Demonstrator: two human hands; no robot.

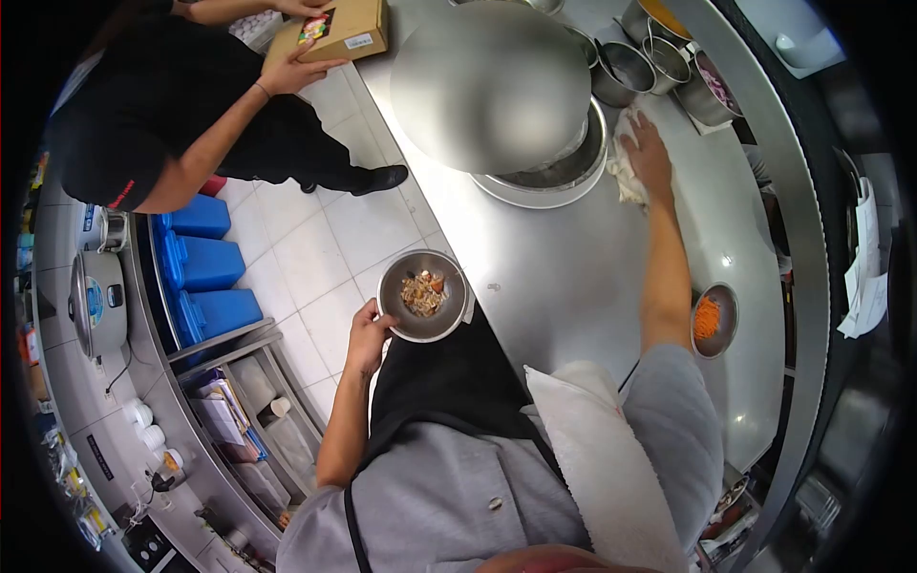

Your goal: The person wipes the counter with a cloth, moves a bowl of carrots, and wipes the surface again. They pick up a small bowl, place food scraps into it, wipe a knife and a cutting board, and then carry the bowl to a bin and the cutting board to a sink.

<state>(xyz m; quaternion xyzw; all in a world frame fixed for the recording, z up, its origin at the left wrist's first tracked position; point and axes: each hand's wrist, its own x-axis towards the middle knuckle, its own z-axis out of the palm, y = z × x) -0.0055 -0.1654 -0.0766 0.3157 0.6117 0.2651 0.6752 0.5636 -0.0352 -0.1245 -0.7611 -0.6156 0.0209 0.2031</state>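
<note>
My left hand (368, 336) grips the rim of a steel bowl (453, 313) holding a small heap of brownish mixed food bits (421, 294). The bowl is held beside the counter's edge, above the floor and my black apron (444, 372). On the counter's far right side, my right hand (649, 158) rests on a crumpled white cloth (626, 181), fingers bent over it. Just left of the cloth stands a large steel pot (594, 158), partly covered by a blurred round metal disc (489, 91), perhaps a lid.
Steel pots (623, 72) and a container of chopped purple onion (714, 84) stand at the back right. A bowl of shredded carrot (707, 318) sits on the right. Across the aisle, a person in black (201, 105) holds a cardboard box (355, 27). Blue bins (215, 263) line the left.
</note>
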